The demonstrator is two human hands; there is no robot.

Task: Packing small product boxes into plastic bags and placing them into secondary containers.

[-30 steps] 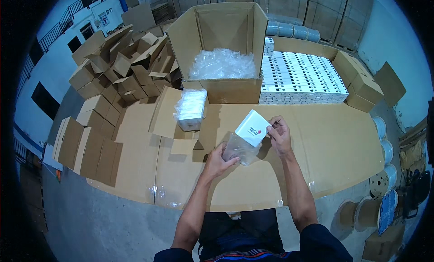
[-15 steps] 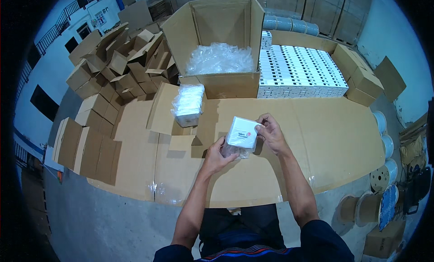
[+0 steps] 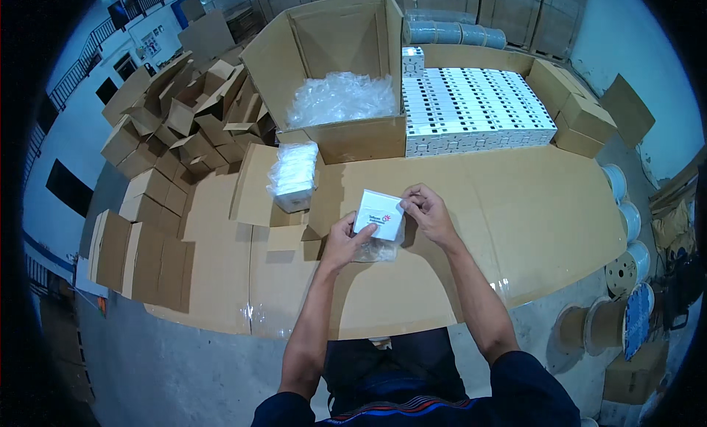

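Head view looks down on two bare forearms coming up from the lower edge over a cardboard-covered table. Left hand has its fingers curled onto the lower left edge of a small white box, thumb on the near face. Right hand pinches the box's upper right corner between thumb and fingertips, the other fingers bent loosely. Both hands grip it, so the box sits just above the table near its middle, tilted so its broad square face turns up toward the camera; it looks nearly square, so a long axis is hard to tell, and its corners point roughly up-left and down-right. A clear plastic bag hangs crumpled below the box, touching the tabletop, between the two hands.

Farther left, a stack of plastic-wrapped white items stands on a cardboard flap. Beyond it, a large open carton holds a heap of clear plastic bags. Beside that on the right, rows of white boxes are packed tightly. At far left lies a pile of empty cardboard boxes.
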